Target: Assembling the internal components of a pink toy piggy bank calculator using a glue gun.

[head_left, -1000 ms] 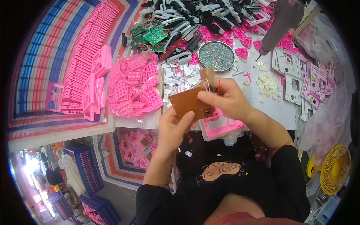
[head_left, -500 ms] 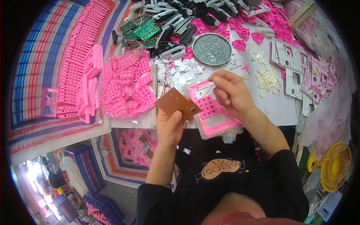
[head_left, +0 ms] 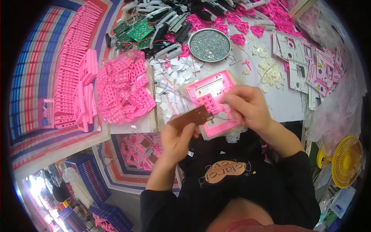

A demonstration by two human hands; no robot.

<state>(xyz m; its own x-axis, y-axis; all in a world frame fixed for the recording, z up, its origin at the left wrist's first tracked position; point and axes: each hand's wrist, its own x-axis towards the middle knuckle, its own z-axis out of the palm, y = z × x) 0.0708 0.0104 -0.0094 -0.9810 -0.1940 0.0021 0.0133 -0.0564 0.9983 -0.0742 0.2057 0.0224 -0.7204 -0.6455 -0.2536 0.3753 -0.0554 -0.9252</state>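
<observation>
We find a white bench [head_left: 284,110] across the middle of the scene, with a striped sheet [head_left: 46,34] spread at the left. On the sheet stands a long row of pink casings [head_left: 75,65], packed face to face. Right of it, a clear bag of pink keypads [head_left: 125,91] sits on the bench. A yellow fan [head_left: 346,161] is at the near right.

At the near edge of the bench, we note one pink frame [head_left: 219,129] lying slightly turned, with a pink key block [head_left: 207,102] inside it. The left hand [head_left: 177,137] grasps a brown board [head_left: 188,118], tilted, above the frame's left side. The right hand [head_left: 249,110] is at the frame's right side, fingers curled together; we cannot tell whether they grip the thin dark wire [head_left: 220,118] beside the board.

Beyond the frame, a round tray [head_left: 210,60] contains small metal pieces. To its right, we record a heap of small whitish discs [head_left: 272,75].
</observation>
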